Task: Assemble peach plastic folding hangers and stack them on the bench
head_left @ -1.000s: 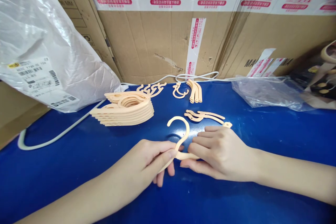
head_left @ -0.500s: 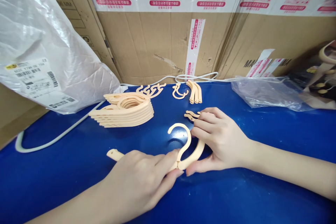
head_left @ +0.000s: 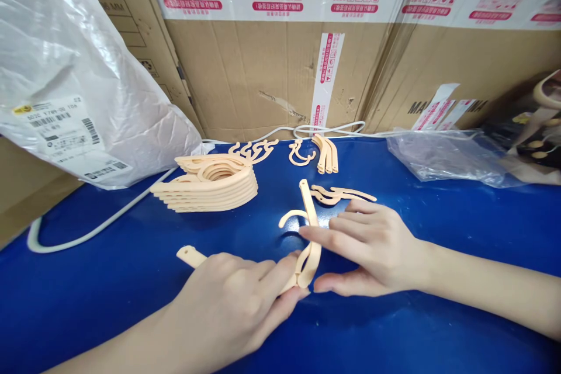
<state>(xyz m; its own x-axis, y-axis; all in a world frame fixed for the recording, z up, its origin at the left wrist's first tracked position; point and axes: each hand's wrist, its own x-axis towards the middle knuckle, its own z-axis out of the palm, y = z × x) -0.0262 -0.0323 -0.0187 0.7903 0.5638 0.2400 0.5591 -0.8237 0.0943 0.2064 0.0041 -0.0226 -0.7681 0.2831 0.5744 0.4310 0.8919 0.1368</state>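
Note:
My left hand [head_left: 239, 298] is closed around a cream folding clothes hanger [head_left: 312, 251] low in the view, thumb and fingers pinching it by the centre joint. One hanger arm sticks out behind the hand to the left; the other stands up across the curved hook. With its index finger stretched against that raised arm, my right hand [head_left: 372, 248] is otherwise open, the thumb apart. Just beyond it lie loose cream hanger parts [head_left: 337, 194]. A neat stack of cream hangers [head_left: 210, 184] sits to the left behind my left hand.
Farther back on the blue table [head_left: 109, 298] are several loose hooks [head_left: 254, 151], another hook piece [head_left: 301, 155] and hanger arms [head_left: 326, 155]. A white cable [head_left: 87, 236] runs along the left and back. Cardboard boxes [head_left: 272, 64], a plastic-wrapped package [head_left: 87, 87] and a clear bag [head_left: 451, 155] border the table.
The hanger's right arm has swung up and leftward, across the hook. My right hand has loosened its grip and extended its index finger. The left hand keeps its hold.

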